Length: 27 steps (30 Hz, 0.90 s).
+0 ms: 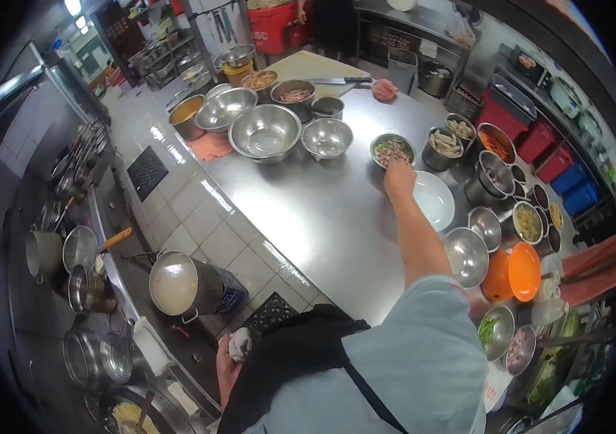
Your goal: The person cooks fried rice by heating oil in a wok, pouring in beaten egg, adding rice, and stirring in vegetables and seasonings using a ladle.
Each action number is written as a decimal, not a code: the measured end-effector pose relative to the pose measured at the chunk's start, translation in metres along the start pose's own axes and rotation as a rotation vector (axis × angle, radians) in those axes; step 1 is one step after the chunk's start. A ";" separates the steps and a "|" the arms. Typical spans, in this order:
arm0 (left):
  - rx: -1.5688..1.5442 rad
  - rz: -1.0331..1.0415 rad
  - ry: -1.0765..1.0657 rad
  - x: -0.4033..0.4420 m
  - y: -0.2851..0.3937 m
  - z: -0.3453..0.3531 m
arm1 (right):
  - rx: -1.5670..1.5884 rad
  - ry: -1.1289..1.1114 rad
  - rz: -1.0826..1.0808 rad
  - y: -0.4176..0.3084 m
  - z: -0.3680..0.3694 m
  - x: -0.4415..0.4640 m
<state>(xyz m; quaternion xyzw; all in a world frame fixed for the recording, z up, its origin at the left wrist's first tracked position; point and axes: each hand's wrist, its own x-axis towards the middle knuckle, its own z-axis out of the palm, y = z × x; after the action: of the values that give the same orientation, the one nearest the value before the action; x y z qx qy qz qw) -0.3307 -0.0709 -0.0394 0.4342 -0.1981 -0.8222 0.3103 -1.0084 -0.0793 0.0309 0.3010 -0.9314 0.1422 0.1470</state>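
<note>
My right hand [400,177] reaches across the steel table, over the near rim of a small metal bowl [375,160]. Chopped pinkish meat with green bits [392,150] lies in that bowl. The fingers are bent together at the rim, and whether they grip the bowl or its food is hidden. A white plate [434,205] is just right of the wrist. Low at my left side, my left hand [228,367] is closed around a bunched white cloth [240,344].
Metal bowls [264,133] crowd the table's [308,217] far left. A knife [337,80] lies on a cutting board [304,66]. Ingredient containers [443,147] and an orange bowl [524,271] line the right. A large pot [175,283] stands left, near the stove. Another person [330,29] stands at the back.
</note>
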 end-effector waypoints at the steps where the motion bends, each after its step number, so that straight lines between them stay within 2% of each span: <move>1: 0.019 0.024 0.015 -0.004 0.000 0.011 | -0.012 -0.017 -0.040 -0.001 -0.003 0.001; 3: 0.057 0.067 0.045 -0.010 0.002 0.034 | -0.038 -0.052 -0.120 -0.003 -0.006 -0.002; 4: 0.039 0.043 0.011 -0.009 0.003 0.040 | -0.021 0.021 -0.205 -0.005 0.000 -0.008; 7: -0.064 -0.010 -0.021 -0.006 0.003 0.064 | 0.008 0.051 -0.361 -0.027 -0.008 -0.046; 8: 0.034 0.047 0.001 -0.010 0.006 0.080 | 0.027 -0.009 -0.401 -0.037 -0.017 -0.064; 9: 0.262 0.144 0.088 -0.006 0.007 0.090 | 0.046 -0.069 -0.442 -0.047 -0.027 -0.083; 11: 0.847 0.303 0.062 0.012 0.017 0.089 | 0.094 -0.141 -0.581 -0.063 -0.043 -0.122; 13: 0.803 0.361 0.100 0.003 0.022 0.137 | 0.300 -0.169 -0.657 -0.078 -0.049 -0.158; 15: 1.237 0.477 0.136 -0.003 0.033 0.161 | 0.434 -0.255 -0.770 -0.095 -0.068 -0.186; 17: 1.394 0.580 0.002 -0.010 0.040 0.175 | 0.471 -0.383 -0.895 -0.115 -0.079 -0.211; 18: 1.469 0.630 -0.066 -0.013 0.042 0.177 | 0.468 -0.371 -0.955 -0.127 -0.083 -0.224; 21: 1.597 0.577 -0.139 -0.020 0.043 0.168 | 0.650 -0.298 -1.185 -0.163 -0.091 -0.254; 24: 1.652 0.513 -0.004 -0.035 0.041 0.136 | 0.710 -0.350 -1.380 -0.200 -0.100 -0.271; 27: 1.573 0.642 0.192 -0.057 0.038 0.107 | 0.820 -0.364 -1.566 -0.242 -0.114 -0.285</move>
<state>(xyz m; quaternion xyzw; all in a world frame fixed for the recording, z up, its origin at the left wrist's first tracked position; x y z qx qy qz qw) -0.3834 -0.0537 0.0751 0.5139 -0.7974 -0.2775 0.1519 -0.6196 -0.0794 0.0758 0.8958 -0.3448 0.2725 -0.0670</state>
